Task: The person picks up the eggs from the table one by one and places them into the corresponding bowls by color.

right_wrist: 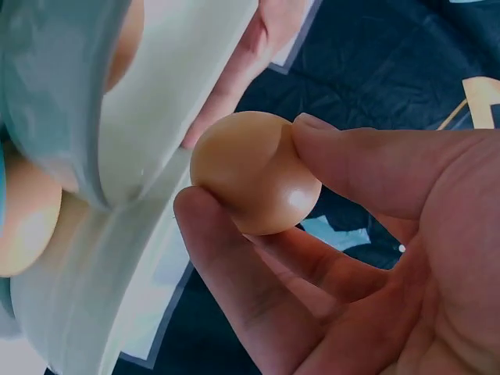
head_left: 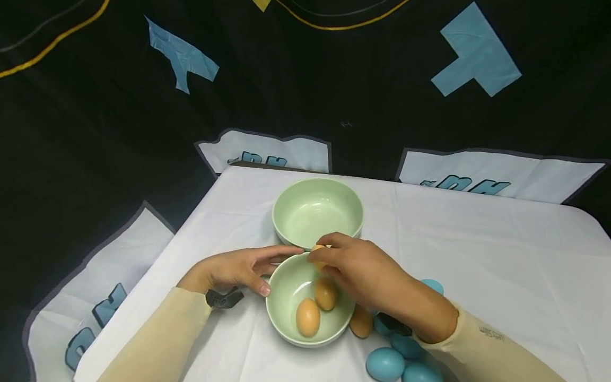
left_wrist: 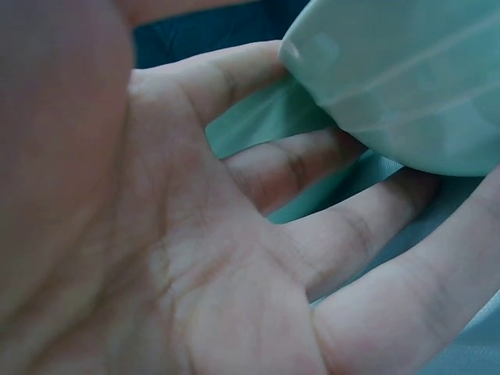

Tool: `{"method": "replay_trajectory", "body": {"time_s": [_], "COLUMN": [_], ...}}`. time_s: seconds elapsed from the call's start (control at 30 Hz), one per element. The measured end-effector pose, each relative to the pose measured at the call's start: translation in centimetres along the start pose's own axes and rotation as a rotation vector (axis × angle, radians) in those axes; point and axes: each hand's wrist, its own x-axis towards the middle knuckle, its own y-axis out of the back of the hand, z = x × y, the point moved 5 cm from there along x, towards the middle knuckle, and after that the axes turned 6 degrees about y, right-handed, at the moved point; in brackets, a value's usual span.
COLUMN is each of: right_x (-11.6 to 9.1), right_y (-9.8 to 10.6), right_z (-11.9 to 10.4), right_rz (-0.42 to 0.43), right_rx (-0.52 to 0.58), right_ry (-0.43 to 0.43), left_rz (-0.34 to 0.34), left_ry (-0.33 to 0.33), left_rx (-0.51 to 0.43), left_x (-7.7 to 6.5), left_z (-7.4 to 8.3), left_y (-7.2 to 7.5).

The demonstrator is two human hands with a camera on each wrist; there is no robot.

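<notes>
Viewing remotely, I see the right grip [head_left: 358, 266] pinching an egg [right_wrist: 254, 173]: likely light, slippery, fragile, best held gently round its middle. Left grip [head_left: 236, 269] spreads against the near bowl [head_left: 285, 297].

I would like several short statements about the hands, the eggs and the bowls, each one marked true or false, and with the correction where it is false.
1. The right hand pinches a brown egg. True.
2. The left hand holds a blue egg. False: the left hand touches the near bowl.
3. Two loose eggs lie in the near bowl. True.
4. The blue eggs lie in the far bowl. False: the blue eggs lie on the white cloth.
5. Another egg lies beside the near bowl. True.
</notes>
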Motion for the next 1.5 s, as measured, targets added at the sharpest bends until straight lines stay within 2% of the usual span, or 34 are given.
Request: {"method": "replay_trajectory", "body": {"time_s": [0.27,0.4,0.63,0.8,0.93,1.07,1.2,1.3,1.5], "right_x": [0.4,0.5,0.5,0.6,0.4,0.2,0.1,0.1,0.2], "right_y": [-1.9,-2.9,-3.6,-4.0,-4.6,-5.2,-5.7,-6.0,-6.1], "right_z": [-0.7,-0.7,-0.9,-1.0,-1.0,-0.9,-0.9,-1.0,-1.1], "right_rz": [-0.064,-0.108,-0.082,-0.103,-0.183,-0.289,-0.359,-0.361,-0.355], "right_rx": [0.017,-0.004,-0.02,-0.07,-0.105,-0.091,-0.091,-0.091,-0.103], "right_ry": [0.061,0.057,0.082,0.104,0.084,0.028,-0.005,-0.014,0.009], "left_rz": [0.01,0.01,-0.006,-0.007,-0.013,-0.011,0.0,0.006,0.007], "left_ry": [0.003,0.007,-0.016,-0.023,-0.027,-0.02,0.001,0.015,0.0], "left_rx": [-0.005,-0.02,-0.024,-0.032,-0.024,-0.021,-0.022,-0.018,-0.033], "left_x": [-0.1,-0.1,0.0,0.0,0.1,0.0,0.0,0.0,0.0], "left_z": [-0.1,-0.2,-0.3,-0.2,-0.1,-0.1,-0.1,-0.1,-0.1], "left_y": [0.0,0.0,-0.1,-0.1,-0.1,-0.1,0.0,0.0,0.0]}}
